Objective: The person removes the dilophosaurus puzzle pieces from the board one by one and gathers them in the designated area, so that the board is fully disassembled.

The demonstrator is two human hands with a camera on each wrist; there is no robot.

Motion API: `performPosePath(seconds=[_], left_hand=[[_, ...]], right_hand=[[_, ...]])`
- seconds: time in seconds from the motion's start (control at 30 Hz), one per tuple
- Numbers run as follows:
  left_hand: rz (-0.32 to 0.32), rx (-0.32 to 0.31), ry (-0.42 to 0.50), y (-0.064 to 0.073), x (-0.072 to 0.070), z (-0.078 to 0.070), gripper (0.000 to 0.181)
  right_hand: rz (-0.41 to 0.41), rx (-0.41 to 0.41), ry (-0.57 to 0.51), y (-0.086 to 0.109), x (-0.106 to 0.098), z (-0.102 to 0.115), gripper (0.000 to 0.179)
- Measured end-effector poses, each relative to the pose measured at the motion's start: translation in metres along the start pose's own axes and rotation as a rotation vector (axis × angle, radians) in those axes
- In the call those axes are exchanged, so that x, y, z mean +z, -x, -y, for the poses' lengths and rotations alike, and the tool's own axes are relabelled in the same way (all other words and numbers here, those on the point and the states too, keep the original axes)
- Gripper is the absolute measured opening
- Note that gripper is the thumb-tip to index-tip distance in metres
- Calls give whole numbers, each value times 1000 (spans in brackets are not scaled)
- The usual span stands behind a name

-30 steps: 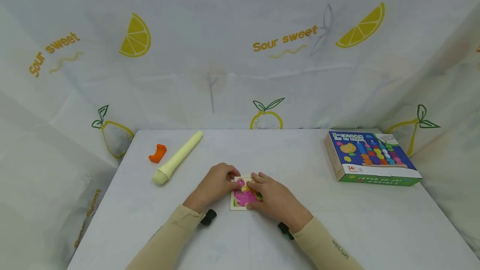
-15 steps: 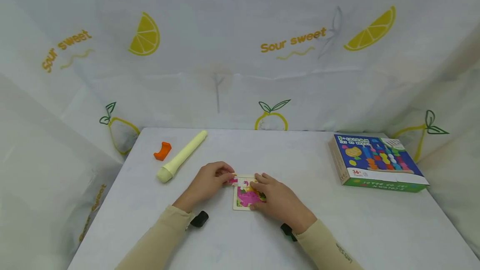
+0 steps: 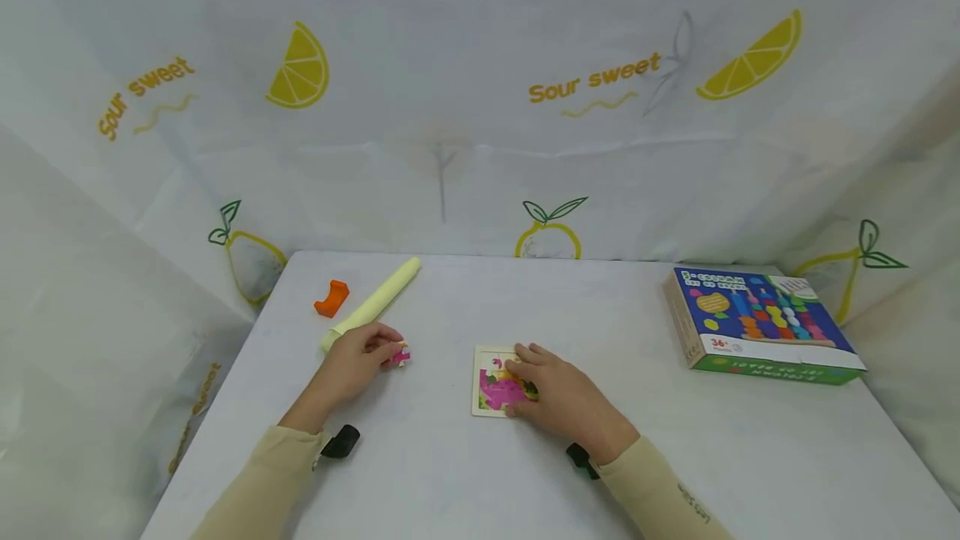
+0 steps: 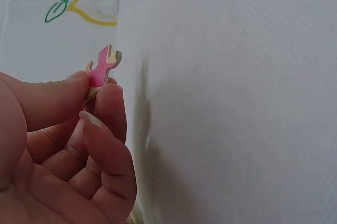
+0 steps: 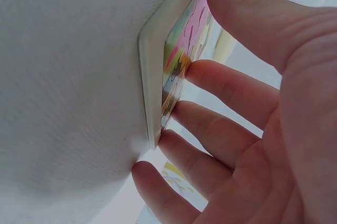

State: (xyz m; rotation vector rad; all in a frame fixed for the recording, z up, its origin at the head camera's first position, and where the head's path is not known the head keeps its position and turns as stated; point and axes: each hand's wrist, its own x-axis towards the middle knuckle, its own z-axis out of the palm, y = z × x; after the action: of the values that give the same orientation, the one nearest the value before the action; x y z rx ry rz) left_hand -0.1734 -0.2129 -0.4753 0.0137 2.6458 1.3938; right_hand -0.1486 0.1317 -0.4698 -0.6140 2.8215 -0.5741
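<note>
Dark lettering (image 3: 693, 503) marks the right of 2 beige sleeves (image 3: 258, 480).

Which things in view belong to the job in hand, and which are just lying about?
Likely in the job:
- left hand, pinching pink puzzle piece
- right hand, touching puzzle board

Apparently just lying about:
- orange block
- pale yellow stick
- printed box

The block (image 3: 332, 298) lies left of the stick (image 3: 386, 292), far left on the table (image 3: 450, 473). Right of the stick's near end: the piece (image 3: 401, 356), in the left hand (image 3: 354, 363); next, the board (image 3: 476, 388), partly under the right hand (image 3: 561, 392); far right, the box (image 3: 765, 319).
</note>
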Motion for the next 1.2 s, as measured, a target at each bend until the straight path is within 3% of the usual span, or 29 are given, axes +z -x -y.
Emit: performPosePath(seconds=[0.4,0.73,0.9,1.07,1.2], left_hand=[[-22,-13,-28,4,1,11,14],[-39,12,-54,2,2,11,11],[-67,21,-78,5,3,12,11],[-97,55,-140,7,4,7,12],[-70,88,-162,1,12,-5,12]], right_hand=[[-2,1,2,0,0,0,67],[-10,17,-7,0,0,1,66],[-19,-14,-16,-1,1,1,65],[-25,-31,-7,-1,1,-1,65],[-21,-26,0,-1,0,-4,65]])
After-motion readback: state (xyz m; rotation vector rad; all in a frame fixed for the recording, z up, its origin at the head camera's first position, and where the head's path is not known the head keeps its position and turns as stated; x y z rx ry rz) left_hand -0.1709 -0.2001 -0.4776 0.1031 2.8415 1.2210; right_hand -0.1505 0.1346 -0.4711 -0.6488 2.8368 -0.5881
